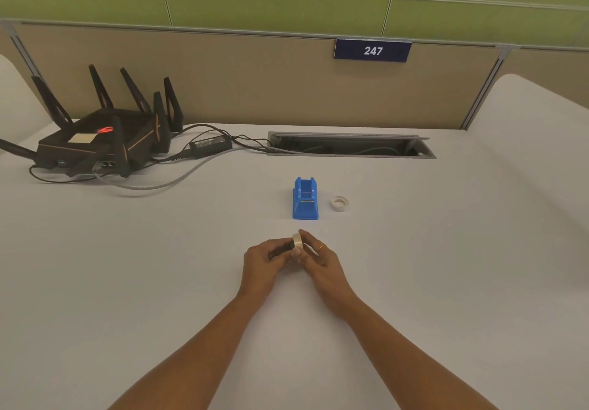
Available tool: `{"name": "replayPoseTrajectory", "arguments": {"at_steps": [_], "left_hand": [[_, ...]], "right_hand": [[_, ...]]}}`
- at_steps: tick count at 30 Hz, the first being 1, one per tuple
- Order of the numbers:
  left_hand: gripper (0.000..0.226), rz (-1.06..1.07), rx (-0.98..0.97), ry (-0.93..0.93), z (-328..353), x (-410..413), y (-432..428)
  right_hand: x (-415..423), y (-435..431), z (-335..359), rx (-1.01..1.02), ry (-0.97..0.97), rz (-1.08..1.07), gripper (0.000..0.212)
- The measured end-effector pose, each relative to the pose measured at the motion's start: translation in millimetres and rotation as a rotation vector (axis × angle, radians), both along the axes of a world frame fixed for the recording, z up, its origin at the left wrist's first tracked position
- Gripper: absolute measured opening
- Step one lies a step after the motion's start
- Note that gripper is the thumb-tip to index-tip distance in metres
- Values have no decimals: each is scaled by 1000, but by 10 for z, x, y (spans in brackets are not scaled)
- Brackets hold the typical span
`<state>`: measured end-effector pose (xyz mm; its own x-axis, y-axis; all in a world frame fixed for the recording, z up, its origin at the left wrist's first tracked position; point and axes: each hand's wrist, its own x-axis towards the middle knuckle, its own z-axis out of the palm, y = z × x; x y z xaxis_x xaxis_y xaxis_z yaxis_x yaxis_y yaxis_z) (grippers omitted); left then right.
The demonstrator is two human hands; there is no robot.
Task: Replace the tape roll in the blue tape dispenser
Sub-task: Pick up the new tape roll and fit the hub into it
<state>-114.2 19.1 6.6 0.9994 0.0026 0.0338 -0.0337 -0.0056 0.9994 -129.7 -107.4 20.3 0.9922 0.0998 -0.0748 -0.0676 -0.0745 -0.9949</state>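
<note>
**Roll in both hands, dispenser straight ahead**

I had the tape roll (297,241) pinched between my two hands, standing on edge above the worktop (159,266) about midway across it. My right hand (318,258) gripped it from the right with fingertips over the rim; my left hand (264,259) closed on its left face. The blue dispenser (305,199) sat directly beyond the roll, toward the far edge, its long axis running away from me, cutter end nearest. Both hands were about equally near it. The cradle looked empty, so I judged the next move to be a short push forward and down into it. A spent core (339,203) lay flat just right of the dispenser. My fingers hid the roll's hub, and something dark showed at its left face that I could not identify. I could not make out the tape's loose end.
</note>
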Motion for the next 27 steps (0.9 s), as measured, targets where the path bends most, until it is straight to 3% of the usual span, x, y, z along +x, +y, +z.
{"name": "replayPoseTrajectory", "arguments": {"at_steps": [15,27], "left_hand": [[38,39,-94,23,-28,39,48],[29,-41,-59,0,-23,35,56]], "right_hand": [[46,-39,-94,101,20,2,51],[58,-57,-104,132,-14,2,47]]}}
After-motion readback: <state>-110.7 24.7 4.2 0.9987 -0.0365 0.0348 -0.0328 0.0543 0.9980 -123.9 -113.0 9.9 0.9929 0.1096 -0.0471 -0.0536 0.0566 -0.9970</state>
